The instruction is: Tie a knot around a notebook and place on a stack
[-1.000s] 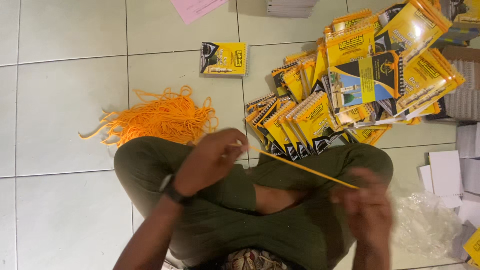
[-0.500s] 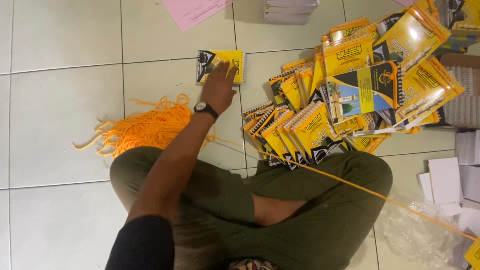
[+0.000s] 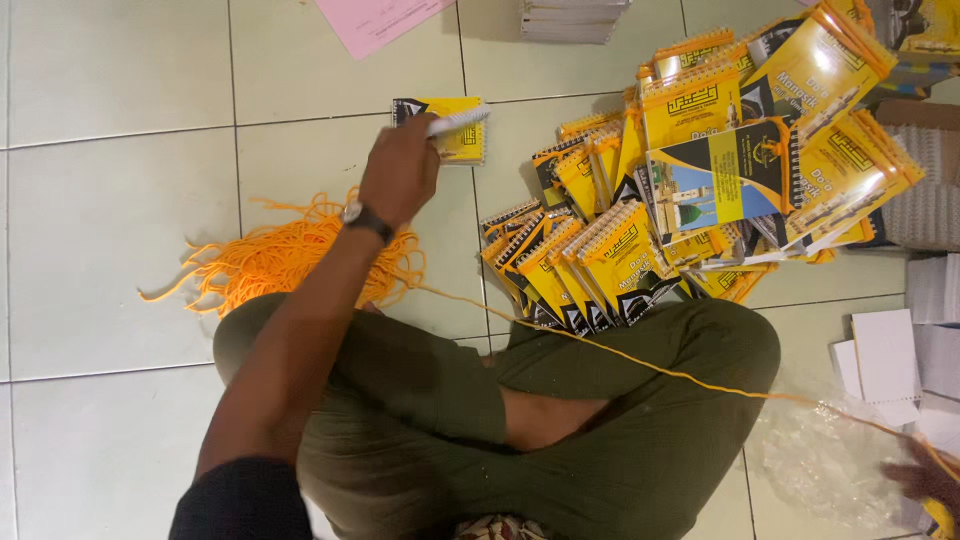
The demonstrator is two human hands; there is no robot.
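My left hand [image 3: 400, 170] reaches forward over the tiled floor and grips a short white stick [image 3: 458, 122]. The stick's tip lies across a small yellow spiral booklet [image 3: 462, 140] that sits apart from the rest. A bundle of orange strings [image 3: 270, 262] lies just in front of my left knee. One orange string [image 3: 640, 365] runs taut from that bundle across my lap to my right hand [image 3: 930, 480]. That hand shows only partly at the lower right edge, closed on the string.
A big heap of yellow spiral booklets [image 3: 700, 190] is piled ahead on the right. White paper stacks [image 3: 890, 360] and a clear plastic bag [image 3: 810, 460] lie at right, a pink sheet [image 3: 380, 20] and a grey stack [image 3: 570, 18] at the far edge.
My left hand has gone from my lap out to the lone booklet, carrying the white stick. My right hand has pulled the string out to the right, almost leaving view.
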